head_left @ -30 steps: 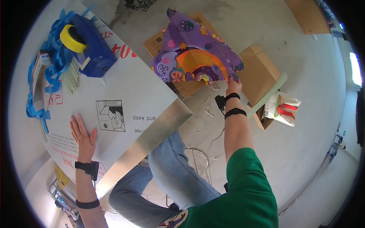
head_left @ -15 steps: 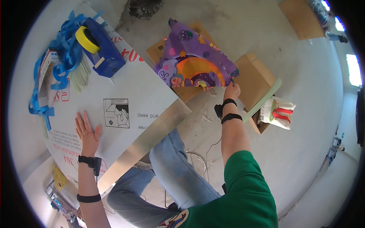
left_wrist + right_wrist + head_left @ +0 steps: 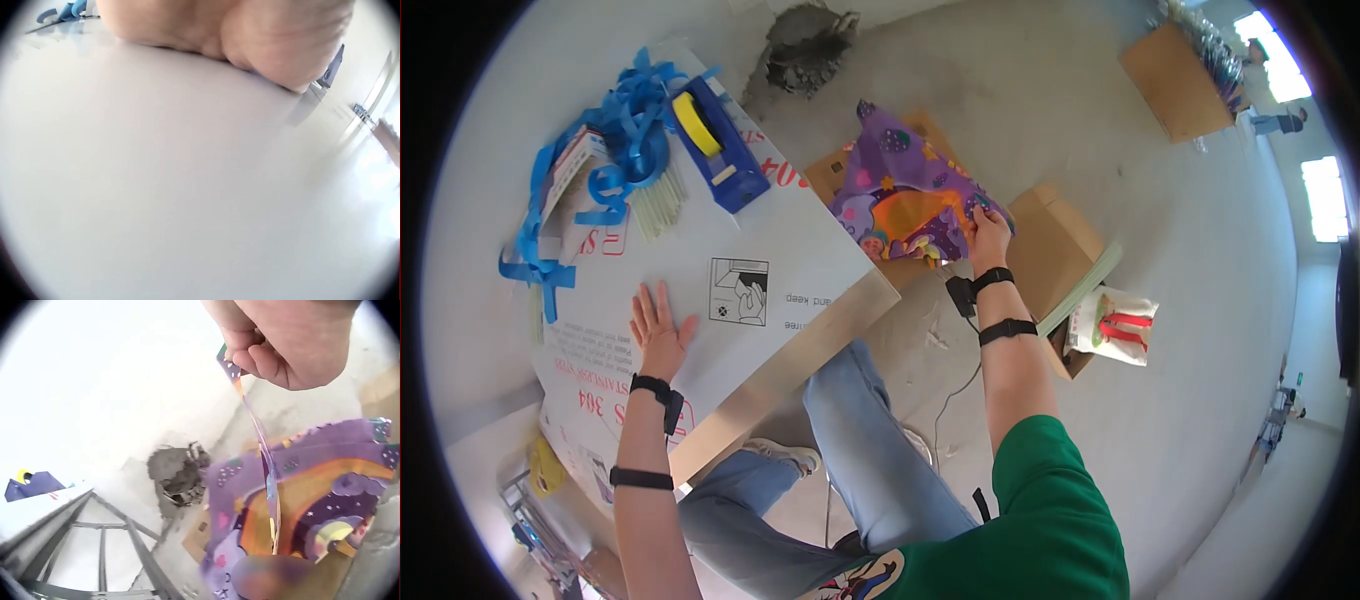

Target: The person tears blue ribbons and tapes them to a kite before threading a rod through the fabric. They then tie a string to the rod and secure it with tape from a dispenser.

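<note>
My right hand [image 3: 990, 240] pinches the corner of a thin, floppy purple sheet [image 3: 890, 170] printed with stars, strawberries and a rainbow. In the right wrist view the pinched sheet hangs edge-on from thumb and fingers, above more purple printed material [image 3: 250, 481] of the same pattern. Beneath lies a brown cardboard box [image 3: 825, 175], largely covered. My left hand [image 3: 662, 340] rests palm down with spread fingers on the white film-covered tabletop [image 3: 800, 270]. In the left wrist view only the heel of this hand [image 3: 231, 31] shows, against the white surface.
On the tabletop are a blue tape dispenser [image 3: 745, 180] with yellow tape, tangled blue ribbon [image 3: 640, 110], pale strips [image 3: 658, 208] and a small box [image 3: 575, 160]. Right of the sheet stands an open carton [image 3: 1050, 230] beside a white pouch [image 3: 1090, 325]. A cable [image 3: 950, 400] trails along the floor.
My right hand has moved inward over the sheet, lifting its near right corner so it folds and crumples. The view has shifted; my left hand stays flat on the tabletop.
</note>
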`<state>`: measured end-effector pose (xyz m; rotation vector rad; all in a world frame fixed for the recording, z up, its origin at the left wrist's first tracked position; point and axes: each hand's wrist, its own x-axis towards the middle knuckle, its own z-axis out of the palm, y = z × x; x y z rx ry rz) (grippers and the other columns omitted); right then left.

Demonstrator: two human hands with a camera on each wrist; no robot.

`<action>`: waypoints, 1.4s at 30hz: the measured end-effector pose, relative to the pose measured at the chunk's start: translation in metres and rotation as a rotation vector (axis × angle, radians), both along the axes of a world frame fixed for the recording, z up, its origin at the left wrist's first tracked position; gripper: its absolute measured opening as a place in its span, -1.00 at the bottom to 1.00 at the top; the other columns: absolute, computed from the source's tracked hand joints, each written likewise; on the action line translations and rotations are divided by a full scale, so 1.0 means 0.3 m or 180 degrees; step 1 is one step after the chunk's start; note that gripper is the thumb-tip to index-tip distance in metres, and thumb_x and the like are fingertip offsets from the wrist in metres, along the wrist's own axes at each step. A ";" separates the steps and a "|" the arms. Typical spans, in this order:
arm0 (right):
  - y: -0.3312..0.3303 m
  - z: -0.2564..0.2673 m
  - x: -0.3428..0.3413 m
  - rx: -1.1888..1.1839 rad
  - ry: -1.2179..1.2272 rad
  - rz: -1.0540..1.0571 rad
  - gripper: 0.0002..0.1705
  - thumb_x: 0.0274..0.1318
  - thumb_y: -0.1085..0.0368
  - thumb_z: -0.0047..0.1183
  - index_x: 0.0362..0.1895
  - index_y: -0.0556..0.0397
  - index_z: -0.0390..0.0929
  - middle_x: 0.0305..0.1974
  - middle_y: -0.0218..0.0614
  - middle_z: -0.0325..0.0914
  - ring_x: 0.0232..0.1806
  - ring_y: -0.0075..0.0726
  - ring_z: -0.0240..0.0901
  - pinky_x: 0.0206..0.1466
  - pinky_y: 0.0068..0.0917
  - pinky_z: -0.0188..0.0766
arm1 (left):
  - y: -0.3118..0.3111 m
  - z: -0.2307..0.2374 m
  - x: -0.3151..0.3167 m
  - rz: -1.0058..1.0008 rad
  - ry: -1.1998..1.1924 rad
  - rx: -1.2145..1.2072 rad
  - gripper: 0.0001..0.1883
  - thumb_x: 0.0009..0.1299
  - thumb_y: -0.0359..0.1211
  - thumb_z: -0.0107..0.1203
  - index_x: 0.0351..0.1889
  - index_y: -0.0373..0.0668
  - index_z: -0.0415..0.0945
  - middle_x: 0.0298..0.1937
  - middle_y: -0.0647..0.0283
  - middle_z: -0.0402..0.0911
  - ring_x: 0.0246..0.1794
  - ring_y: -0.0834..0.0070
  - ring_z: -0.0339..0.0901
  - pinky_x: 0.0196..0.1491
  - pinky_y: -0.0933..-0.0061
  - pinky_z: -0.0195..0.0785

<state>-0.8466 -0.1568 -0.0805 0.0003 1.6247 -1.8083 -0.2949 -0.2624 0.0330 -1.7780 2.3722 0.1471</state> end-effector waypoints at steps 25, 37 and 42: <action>-0.094 0.948 0.342 -0.1693 0.0452 0.1465 -0.93 0.08 0.39 0.16 -0.36 0.02 0.51 -0.43 -0.42 0.54 -0.46 -0.57 0.43 -0.39 -0.62 0.34 | 0.556 0.452 -0.081 -0.0024 0.2605 -0.0664 -0.48 0.31 -0.31 0.11 0.23 -0.17 0.30 0.35 -0.03 0.17 0.30 0.08 0.21 0.27 0.20 0.13; 0.579 1.379 1.116 -0.2784 0.1856 0.5961 -0.76 0.06 0.40 0.17 -0.19 0.16 0.42 0.01 -0.16 0.50 -0.18 -0.46 0.45 -0.13 -0.49 0.39 | 0.743 0.802 -0.113 0.0480 0.7410 0.3889 -0.16 0.38 0.15 -0.10 0.44 -0.13 -0.12 0.41 0.14 0.10 0.25 0.39 0.30 0.19 0.27 0.22; 0.772 1.305 1.248 -0.1790 -0.0110 0.7010 -0.78 0.07 0.37 0.18 -0.27 0.16 0.40 -0.11 -0.25 0.48 -0.05 -0.42 0.43 -0.11 -0.48 0.38 | 0.800 0.778 -0.021 0.0487 0.6580 0.3649 -0.17 0.35 0.03 0.05 0.44 -0.12 -0.11 0.33 -0.02 0.20 0.10 0.35 0.43 -0.10 0.28 0.49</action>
